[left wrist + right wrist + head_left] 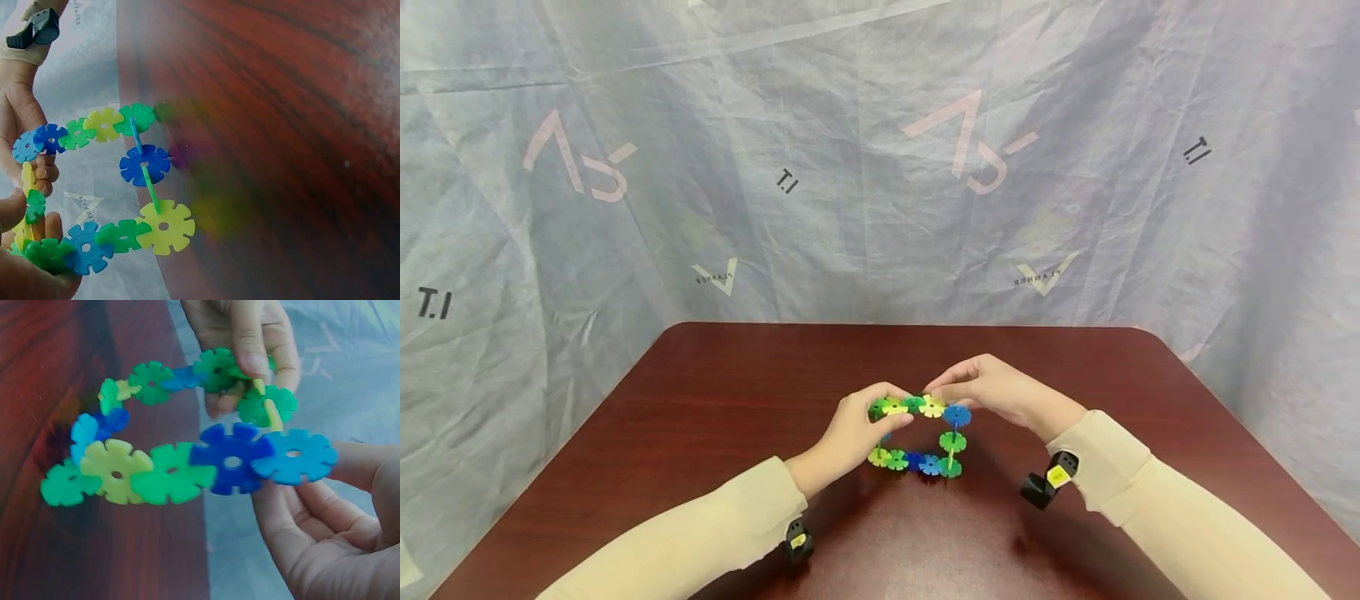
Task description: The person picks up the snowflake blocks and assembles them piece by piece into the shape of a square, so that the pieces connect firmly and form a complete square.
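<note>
A rectangular frame of interlocking plastic snowflake discs (952, 442), in green, yellow and blue, stands upright at the table's middle. At its upper left, my left hand (852, 423) grips green and yellow discs between thumb and fingers. My right hand (996, 392) pinches the top side near its right end, close to a light blue disc (294, 457). Crosswise discs seen edge-on join the sides at the corners, such as a thin green disc (150, 189) in the left wrist view. A dark blue disc (232, 459) sits beside the right fingertips.
The dark red-brown table (737, 375) carries the work. Behind it hangs a grey printed cloth (865, 167). A black wrist camera (1049, 481) is strapped below the right cuff, another camera (798, 540) below the left.
</note>
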The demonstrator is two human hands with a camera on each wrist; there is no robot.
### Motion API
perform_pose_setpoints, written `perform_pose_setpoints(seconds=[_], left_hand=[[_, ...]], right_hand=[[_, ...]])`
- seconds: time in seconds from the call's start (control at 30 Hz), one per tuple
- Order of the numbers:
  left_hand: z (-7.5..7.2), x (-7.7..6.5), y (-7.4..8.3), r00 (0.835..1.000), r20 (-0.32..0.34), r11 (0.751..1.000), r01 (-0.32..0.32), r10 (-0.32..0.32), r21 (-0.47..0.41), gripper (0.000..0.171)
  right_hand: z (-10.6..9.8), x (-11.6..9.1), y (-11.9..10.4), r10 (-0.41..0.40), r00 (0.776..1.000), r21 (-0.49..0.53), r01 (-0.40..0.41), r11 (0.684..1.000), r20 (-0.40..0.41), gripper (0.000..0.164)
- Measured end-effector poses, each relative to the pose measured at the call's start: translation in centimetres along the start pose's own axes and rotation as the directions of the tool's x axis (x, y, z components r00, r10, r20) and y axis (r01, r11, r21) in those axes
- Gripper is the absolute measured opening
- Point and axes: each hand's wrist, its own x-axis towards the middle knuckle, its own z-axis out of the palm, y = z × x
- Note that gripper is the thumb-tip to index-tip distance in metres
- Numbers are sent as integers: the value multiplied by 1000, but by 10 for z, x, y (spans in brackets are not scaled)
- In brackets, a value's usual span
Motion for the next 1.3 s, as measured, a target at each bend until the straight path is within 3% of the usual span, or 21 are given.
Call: perform_pose_setpoints(seconds=[0.17, 0.5, 0.7, 0.97, 1.3], left_hand=[[-1, 0, -3, 1000, -23, 1000, 6, -6, 8, 21], [-2, -2, -3, 1000, -22, 1000, 15, -15, 11, 21], [-2, -2, -1, 1000, -8, 1000, 6, -6, -2, 20], [-1, -1, 0, 999, 29, 1000, 24, -24, -6, 20], [-1, -1, 0, 999, 8, 999, 38, -38, -14, 18]], right_hand=[[-9, -11, 1, -27, 999, -59, 25, 998, -47, 42], [-5, -28, 5, -104, 990, -127, 92, 988, -91, 25], [0, -28, 6, -118, 977, -141, 94, 986, -180, 21], [6, -30, 8, -141, 966, -144, 111, 983, -218, 20], [14, -29, 10, -179, 946, -165, 138, 977, -269, 15]])
